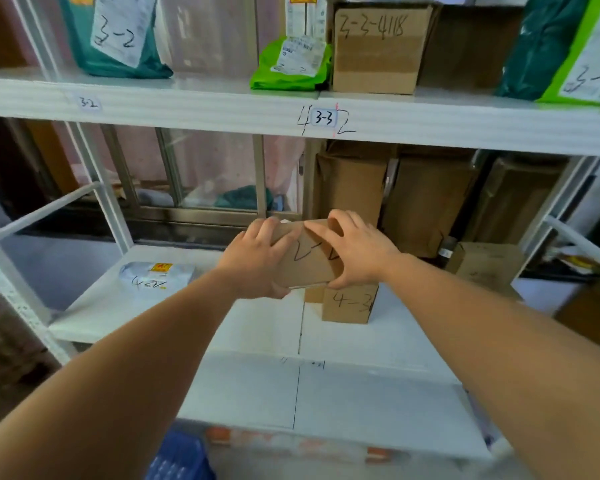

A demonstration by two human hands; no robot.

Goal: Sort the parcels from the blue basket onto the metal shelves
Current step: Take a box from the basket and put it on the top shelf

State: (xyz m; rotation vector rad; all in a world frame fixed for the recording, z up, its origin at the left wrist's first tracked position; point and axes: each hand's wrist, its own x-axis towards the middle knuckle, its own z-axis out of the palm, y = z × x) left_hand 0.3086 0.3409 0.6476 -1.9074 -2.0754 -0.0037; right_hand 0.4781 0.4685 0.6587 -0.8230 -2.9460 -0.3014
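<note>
Far left: grey mailer marked 4-2 (156, 277), flat on the lower metal shelf (257, 327). Bottom edge: blue basket (181, 459), partly visible. Centre: left grip (257, 261) clasped on the left end of the cardboard parcel (309, 261), held above the shelf, marking partly covered. Right grip (357, 252) clasped on the opposite end. Just below: box marked 4-3 (349, 303). Step in hand, as judged: placement. Next: uncover and read the marking, match the bay label, set down flat, release.
</note>
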